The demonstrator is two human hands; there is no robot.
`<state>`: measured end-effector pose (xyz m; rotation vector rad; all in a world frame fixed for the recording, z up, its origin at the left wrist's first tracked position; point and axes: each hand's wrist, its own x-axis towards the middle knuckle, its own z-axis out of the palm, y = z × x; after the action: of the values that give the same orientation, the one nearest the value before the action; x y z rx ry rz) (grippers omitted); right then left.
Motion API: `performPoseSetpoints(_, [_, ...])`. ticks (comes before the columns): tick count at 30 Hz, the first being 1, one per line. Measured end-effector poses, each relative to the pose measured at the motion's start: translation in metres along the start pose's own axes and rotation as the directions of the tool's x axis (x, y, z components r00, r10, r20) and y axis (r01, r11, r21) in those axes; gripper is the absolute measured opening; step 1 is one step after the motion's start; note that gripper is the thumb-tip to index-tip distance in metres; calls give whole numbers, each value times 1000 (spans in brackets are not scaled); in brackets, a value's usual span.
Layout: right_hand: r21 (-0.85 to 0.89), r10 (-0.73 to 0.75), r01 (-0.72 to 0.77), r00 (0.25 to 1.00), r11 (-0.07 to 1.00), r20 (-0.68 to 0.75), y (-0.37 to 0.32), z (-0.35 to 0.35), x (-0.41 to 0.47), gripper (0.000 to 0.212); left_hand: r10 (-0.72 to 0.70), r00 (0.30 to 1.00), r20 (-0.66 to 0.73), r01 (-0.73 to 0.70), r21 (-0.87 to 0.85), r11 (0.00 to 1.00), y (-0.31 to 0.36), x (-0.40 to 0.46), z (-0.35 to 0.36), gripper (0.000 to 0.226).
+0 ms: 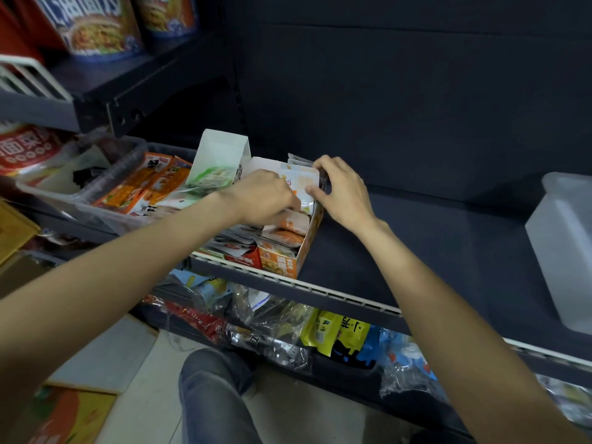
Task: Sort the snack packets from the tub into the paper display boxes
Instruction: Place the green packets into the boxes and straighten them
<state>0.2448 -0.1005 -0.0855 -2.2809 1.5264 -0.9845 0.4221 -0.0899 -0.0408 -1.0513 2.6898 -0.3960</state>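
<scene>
Dark metal shop shelving fills the view, and nearest of all a knee in grey-blue jeans (pixel 211 392) sits over pale floor tiles, which suggests the person crouches to reach the middle shelf. Just beyond the knee, the lower shelf holds crinkled clear and yellow bags (pixel 333 334), outside this task. Above them, on the dark middle shelf (pixel 416 245) with its pale slotted front rail, stands the orange printed paper display box (pixel 301 251), set at the shelf's front edge, probably so shoppers can see its face. Small white-and-orange snack packets (pixel 288 232) lie packed in it, several upright in a row at the far end. The left hand (pixel 266 197) reaches in with fingers curled down among the packets and seems to pinch one, though the grip itself is hidden. The right hand (pixel 339 190) is hooked over the box's far right corner, fingertips pressing the upright white-and-orange packet (pixel 301 184), likely to keep the row standing while another goes in. Left of the box, a clear plastic tub (pixel 80 187) holds orange and green packets waiting to be sorted, kept close for short reaches. A white folded paper box (pixel 221 152) stands behind, its flap raised. Far right rests a frosted plastic container (pixel 563 251).
</scene>
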Motion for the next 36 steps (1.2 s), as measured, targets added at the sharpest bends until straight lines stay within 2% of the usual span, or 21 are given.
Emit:
performPoseSetpoints(3, [30,10,-10,1000,999,-14,0,-4,1,18,-93,959,-267,92,-18,996,-8,-2,-10,20])
performPoseSetpoints(4, [45,14,-13,1000,999,-20,-2,-6,2,17,-141,937,-318,132,-47,990,-11,-3,-12,17])
performPoseSetpoints(6, [94,19,-21,1000,995,16,-5,-9,2,21,-220,924,-314,197,-106,975,-12,-2,-16,16])
performPoseSetpoints(8, [150,13,-32,992,988,122,-6,-9,-2,30,-216,932,-292,191,-113,975,-9,-1,-14,17])
performPoseSetpoints(10, [134,-5,-23,979,991,203,-6,-8,-9,46,-231,936,-265,195,-157,968,-6,0,-11,20])
performPoseSetpoints(13, [-81,-33,45,989,996,142,-6,-3,-11,58,-196,917,-348,145,-167,975,-6,-2,-10,27])
performPoseSetpoints(15, [-125,-36,46,996,991,76,-6,0,-8,53,-112,881,-460,19,-203,979,-5,-11,-17,29])
performPoseSetpoints(16, [-116,-32,38,998,993,58,-6,1,-7,51,-58,885,-463,-55,-227,972,-6,-16,-22,30])
performPoseSetpoints(17, [-102,-25,30,998,994,50,-5,3,-6,51,1,909,-416,-119,-259,959,-7,-23,-25,31])
performPoseSetpoints(19, [-90,-19,23,999,996,48,-4,5,-7,53,103,973,-206,-158,-275,948,-10,-30,-29,35])
performPoseSetpoints(22, [-74,-18,21,999,997,40,-4,6,-7,54,152,986,66,-135,-207,969,-10,-29,-25,40])
performPoseSetpoints(24, [-60,-19,21,999,998,38,-3,5,-6,53,159,979,125,-131,-203,970,-10,-27,-23,40])
performPoseSetpoints(26, [-59,-16,18,999,998,42,-1,5,-6,53,168,978,127,-145,-175,974,-8,-26,-22,35])
performPoseSetpoints(28, [-51,-14,16,999,999,43,-1,5,-7,53,168,981,96,-155,-126,980,-5,-25,-20,25])
performPoseSetpoints(31, [-37,-12,13,999,999,43,-2,6,-7,52,92,995,49,-88,-84,993,0,-22,-13,23])
performPoseSetpoints(34, [31,-15,14,999,999,36,-2,3,-11,42,-26,989,-149,18,-56,998,-2,-18,-11,26])
performPoseSetpoints(36, [129,-9,4,999,992,43,-2,0,-14,32,-128,948,-293,95,-122,988,-8,-15,-11,26])
